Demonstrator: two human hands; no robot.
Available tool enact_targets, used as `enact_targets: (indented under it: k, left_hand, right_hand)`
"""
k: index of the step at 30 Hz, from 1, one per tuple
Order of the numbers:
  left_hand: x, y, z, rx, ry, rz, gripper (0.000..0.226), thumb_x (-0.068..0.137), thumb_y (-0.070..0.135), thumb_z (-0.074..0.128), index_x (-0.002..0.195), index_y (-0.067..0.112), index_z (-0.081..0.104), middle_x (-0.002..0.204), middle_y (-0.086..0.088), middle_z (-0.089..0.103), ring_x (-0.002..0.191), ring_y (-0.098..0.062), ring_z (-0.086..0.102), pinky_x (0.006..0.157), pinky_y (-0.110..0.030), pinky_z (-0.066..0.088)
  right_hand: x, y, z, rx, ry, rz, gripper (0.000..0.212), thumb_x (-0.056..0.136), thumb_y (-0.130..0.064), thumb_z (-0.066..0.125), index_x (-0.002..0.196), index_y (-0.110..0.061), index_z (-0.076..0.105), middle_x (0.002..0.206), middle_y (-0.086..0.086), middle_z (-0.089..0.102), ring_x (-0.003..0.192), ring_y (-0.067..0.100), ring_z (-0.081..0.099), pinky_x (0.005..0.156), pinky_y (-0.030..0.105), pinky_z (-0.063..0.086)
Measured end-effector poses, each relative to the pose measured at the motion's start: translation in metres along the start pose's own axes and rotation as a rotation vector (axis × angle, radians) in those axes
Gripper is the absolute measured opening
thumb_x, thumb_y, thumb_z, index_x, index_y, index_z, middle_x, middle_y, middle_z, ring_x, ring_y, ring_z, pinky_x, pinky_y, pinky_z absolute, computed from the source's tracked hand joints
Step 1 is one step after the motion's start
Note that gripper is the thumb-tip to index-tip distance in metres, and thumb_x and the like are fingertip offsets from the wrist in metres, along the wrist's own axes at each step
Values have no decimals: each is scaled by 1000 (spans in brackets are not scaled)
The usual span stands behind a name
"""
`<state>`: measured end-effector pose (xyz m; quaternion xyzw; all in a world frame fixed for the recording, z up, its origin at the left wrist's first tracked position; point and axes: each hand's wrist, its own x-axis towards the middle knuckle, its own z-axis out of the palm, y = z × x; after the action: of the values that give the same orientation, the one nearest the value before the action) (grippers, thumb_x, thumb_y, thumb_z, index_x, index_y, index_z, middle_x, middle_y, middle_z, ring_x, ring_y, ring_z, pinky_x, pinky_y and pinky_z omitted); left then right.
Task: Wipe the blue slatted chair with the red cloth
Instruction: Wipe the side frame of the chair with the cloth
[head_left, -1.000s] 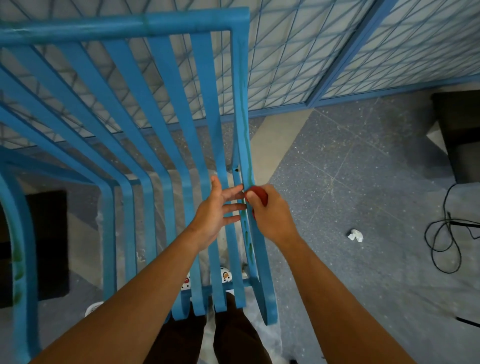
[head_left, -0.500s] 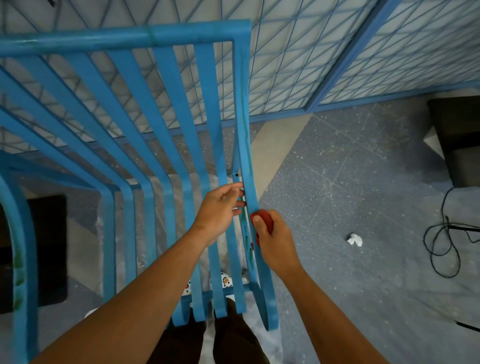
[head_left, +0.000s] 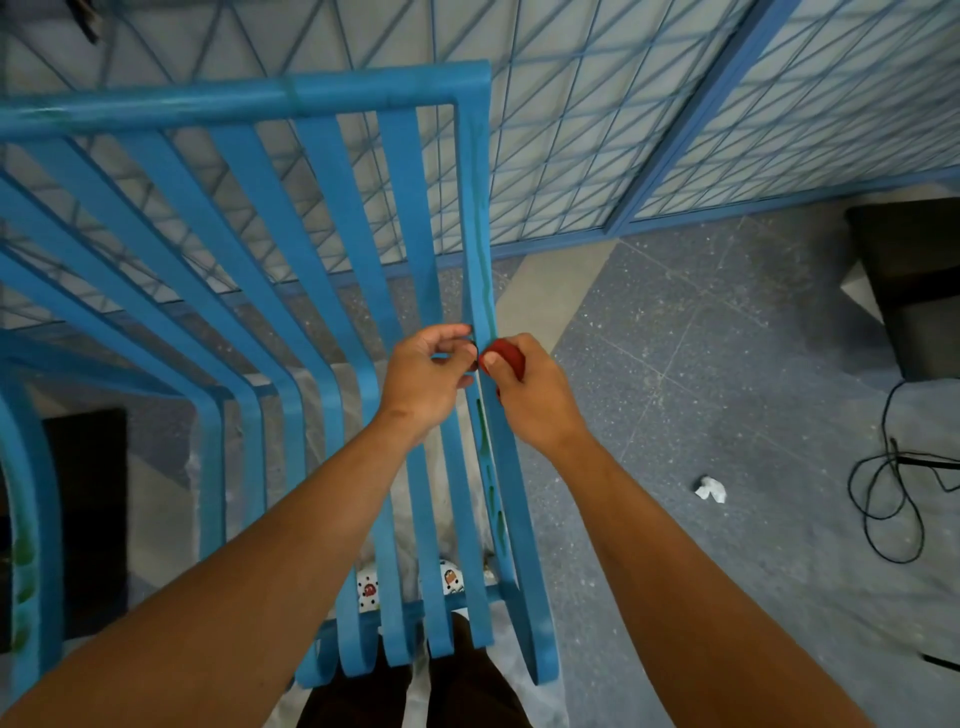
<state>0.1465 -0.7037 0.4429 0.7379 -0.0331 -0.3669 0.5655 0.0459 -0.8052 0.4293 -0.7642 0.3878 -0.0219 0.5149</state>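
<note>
Head view: the blue slatted chair (head_left: 363, 270) fills the frame from 9 o'clock through the centre. Its flat painted slats run down from a round top rail at 11 o'clock, bend, and end in curled tips near 6 o'clock. The outermost right rail (head_left: 480, 249) carries a greenish streak along its length and oval cut-outs lower down. The red cloth (head_left: 506, 352) is a small bunched wad just right of centre, pressed against the outer face of that rail; only a rounded part shows.

The right hand (head_left: 535, 389) comes in from 5 o'clock, fingers curled around the cloth with the thumb laid over its near side. The left hand (head_left: 428, 379) comes in from 7 o'clock, on the inner side of the same rail, fingers curled inward, fingertips at the rail's edge opposite the cloth. Whether they actually grip the rail cannot be told.

On the speckled grey floor (head_left: 727, 364) lie a crumpled white scrap (head_left: 710, 489) at 4 o'clock and a looped black cable (head_left: 883, 499) at 3 o'clock.
</note>
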Motion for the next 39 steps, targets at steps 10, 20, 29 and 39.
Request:
enact_targets:
  k: [10,20,29,39]
  left_hand:
    - [-6,0,-12,44,-143,2,40,100,7,61,137,20,60,121,-2,68,104,-13,70,67,-17,56]
    - [-9,-2,-11,-47,-159,-50,32,107,26,47,137,21,59,124,2,67,112,-13,69,86,-29,60]
    - [-12,-3,-17,-139,-213,-153,47,106,45,39,138,17,59,129,-3,67,115,-19,68,92,-36,58]
    - [-7,9,-18,-93,-263,-181,69,100,61,23,142,17,56,130,-2,65,113,-17,69,92,-32,57]
  right_hand:
    - [-47,30,7,41,3,12,8,104,-28,60,112,-27,62,93,-9,67,82,12,65,76,38,57]
    - [-43,22,1,-14,-57,17,14,101,-30,64,114,-27,59,99,-8,67,88,6,63,77,26,50]
    - [14,-23,5,81,23,12,46,106,-33,56,148,-19,44,125,2,64,108,17,64,90,33,55]
    - [-49,26,31,-22,108,81,31,102,-61,40,123,-38,45,106,-4,64,82,20,69,71,50,61]
